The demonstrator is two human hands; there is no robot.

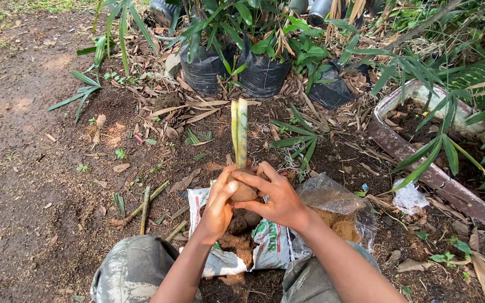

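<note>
Cutting (pixel 239 132) stands upright, long axis vertical; left hand (pixel 218 209) and right hand (pixel 276 197) both clamp its root ball (pixel 243 192) above the soil bag (pixel 268 241).

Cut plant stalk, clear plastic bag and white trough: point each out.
cut plant stalk (pixel 240 130), head view, mid-stem above the hands.
clear plastic bag (pixel 332 196), head view, its crumpled top.
white trough (pixel 395 147), head view, near rim.

Glossy black plastic bags (pixel 262 73), a clear crinkled plastic bag (pixel 332 196), matt crumbly soil (pixel 40 168).
</note>
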